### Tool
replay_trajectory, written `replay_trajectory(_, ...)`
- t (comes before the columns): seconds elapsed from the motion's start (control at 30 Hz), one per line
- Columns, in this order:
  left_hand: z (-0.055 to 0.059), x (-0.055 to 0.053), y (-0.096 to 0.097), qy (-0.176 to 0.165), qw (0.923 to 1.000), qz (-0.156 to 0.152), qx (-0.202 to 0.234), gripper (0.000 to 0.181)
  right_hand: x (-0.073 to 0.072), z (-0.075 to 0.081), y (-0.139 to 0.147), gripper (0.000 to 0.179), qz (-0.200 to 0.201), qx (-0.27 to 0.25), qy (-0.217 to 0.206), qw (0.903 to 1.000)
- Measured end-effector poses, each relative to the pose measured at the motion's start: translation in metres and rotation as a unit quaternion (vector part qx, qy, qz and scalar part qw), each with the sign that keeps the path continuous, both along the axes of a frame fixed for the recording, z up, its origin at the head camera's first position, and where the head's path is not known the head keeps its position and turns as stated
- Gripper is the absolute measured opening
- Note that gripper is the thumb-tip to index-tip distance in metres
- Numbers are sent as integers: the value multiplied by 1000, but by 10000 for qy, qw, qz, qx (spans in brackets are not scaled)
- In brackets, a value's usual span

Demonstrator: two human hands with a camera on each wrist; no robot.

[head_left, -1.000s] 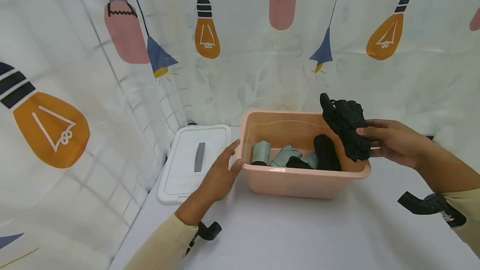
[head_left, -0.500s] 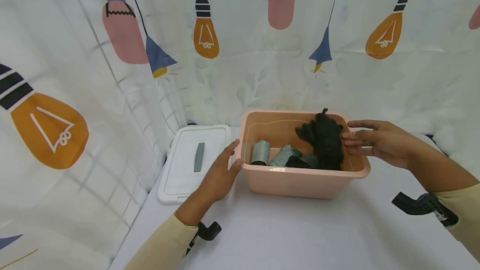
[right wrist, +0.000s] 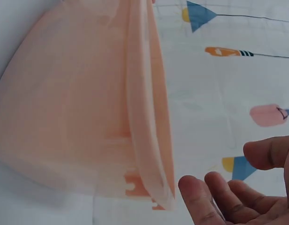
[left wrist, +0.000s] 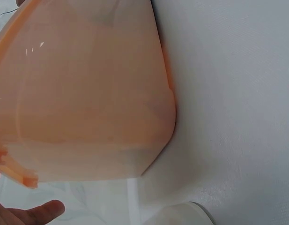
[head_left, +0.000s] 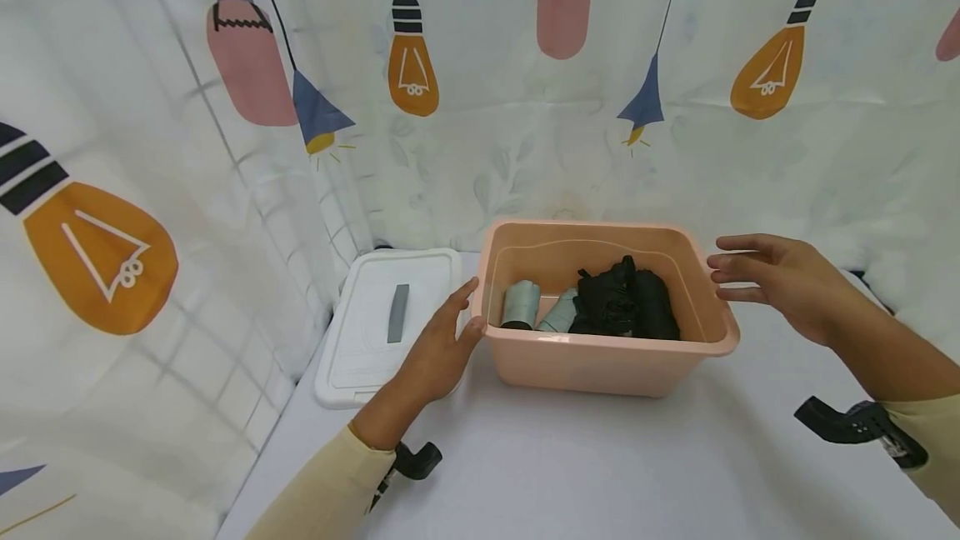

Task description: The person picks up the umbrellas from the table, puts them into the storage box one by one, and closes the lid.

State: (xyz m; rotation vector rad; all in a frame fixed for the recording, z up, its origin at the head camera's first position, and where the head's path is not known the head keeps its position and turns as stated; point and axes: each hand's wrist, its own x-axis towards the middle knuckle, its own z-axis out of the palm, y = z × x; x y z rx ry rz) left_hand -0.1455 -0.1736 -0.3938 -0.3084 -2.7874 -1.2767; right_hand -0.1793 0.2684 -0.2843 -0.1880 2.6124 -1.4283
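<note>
A peach plastic tub stands on the white-covered table. Inside it, a black crumpled fabric bundle lies against a smooth black roll. Grey-green rolled pieces sit toward the tub's left side. My left hand rests at the left rim, its fingers along the edge and the thumb extended. Just off the right rim, my right hand hovers with fingers loosely spread and nothing in them. In the right wrist view, its fingertips are beside the tub's rim.
Left of the tub is a white lid-like plastic piece with a grey strip handle. White curtains printed with lamps hang behind and to the left. A black wrist mount sticks out below the right forearm.
My right hand has let the black fabric bundle drop into the tub, where it now covers part of the grey-green pieces. That hand has drawn back rightward; the left stays at the rim.
</note>
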Motion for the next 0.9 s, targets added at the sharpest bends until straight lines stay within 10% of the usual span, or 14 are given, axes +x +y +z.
replay_trajectory(0.4,0,-1,0,9,10000,-57,-17,59,26,-12,9,58,-175,1698,1503,9738)
replay_trajectory(0.9,2,0,2,-40,9999,39,-92,58,60,-41,12,59,159,2280,2481,9414)
